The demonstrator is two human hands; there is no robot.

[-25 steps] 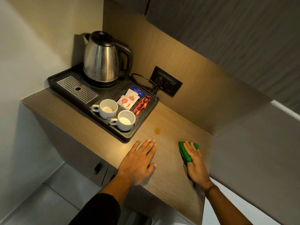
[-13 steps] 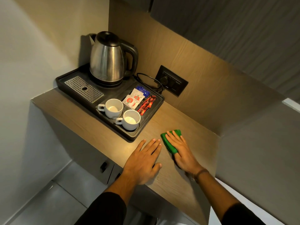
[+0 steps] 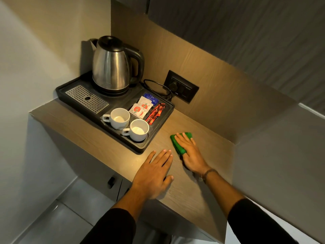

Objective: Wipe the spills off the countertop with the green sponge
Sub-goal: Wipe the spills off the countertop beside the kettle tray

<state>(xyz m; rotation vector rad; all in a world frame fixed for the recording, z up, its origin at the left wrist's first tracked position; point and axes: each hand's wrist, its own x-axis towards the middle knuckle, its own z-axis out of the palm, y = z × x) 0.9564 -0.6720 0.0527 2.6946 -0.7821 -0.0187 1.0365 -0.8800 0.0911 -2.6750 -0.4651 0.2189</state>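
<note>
My right hand [image 3: 190, 154] presses flat on the green sponge [image 3: 177, 145], which lies on the wooden countertop [image 3: 207, 199] just right of the tray's near corner. Green shows past the fingertips and along the hand's left side. The brownish spill seen earlier is out of sight, under the sponge and hand. My left hand [image 3: 154, 175] rests palm down on the countertop near its front edge, fingers together, holding nothing.
A black tray [image 3: 140, 149] at the back left holds a steel kettle [image 3: 112, 67], two white cups [image 3: 129, 125], sachets and a metal drip grate. A wall socket [image 3: 182, 88] with a cord sits behind. A grey wall closes the right side.
My right hand slid the sponge leftward and away from me, from the right part of the counter onto the brown spot. The left hand stayed flat in place.
</note>
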